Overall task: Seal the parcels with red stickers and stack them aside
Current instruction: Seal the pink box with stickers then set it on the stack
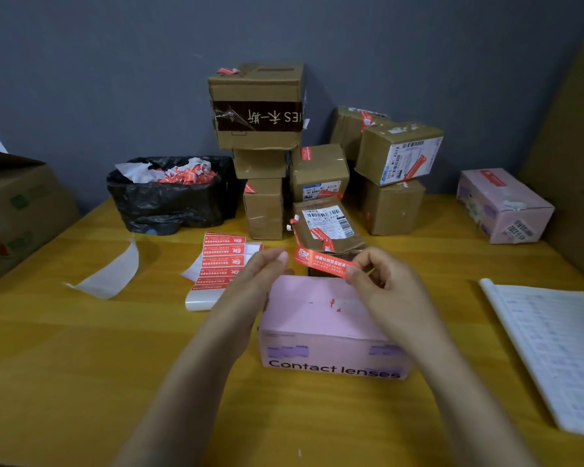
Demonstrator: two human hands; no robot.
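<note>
A pink box (317, 318) marked "Contact lenses" lies on the yellow table right in front of me. Above its far edge my right hand (381, 281) pinches one end of a red sticker (321, 261), which hangs in the air. My left hand (260, 274) hovers just left of the sticker's free end with its fingers apart, not touching it. A sheet of red stickers (221, 261) lies on the table left of the box. Several brown parcels (321, 170) with red stickers are stacked against the grey wall.
A bin lined with a black bag (169, 197) holds sticker scraps at the back left. A peeled backing strip (112, 274) lies left. Another pink box (503, 203) sits at the back right, printed sheets (553, 348) at the right, and a large carton (17, 210) at the far left.
</note>
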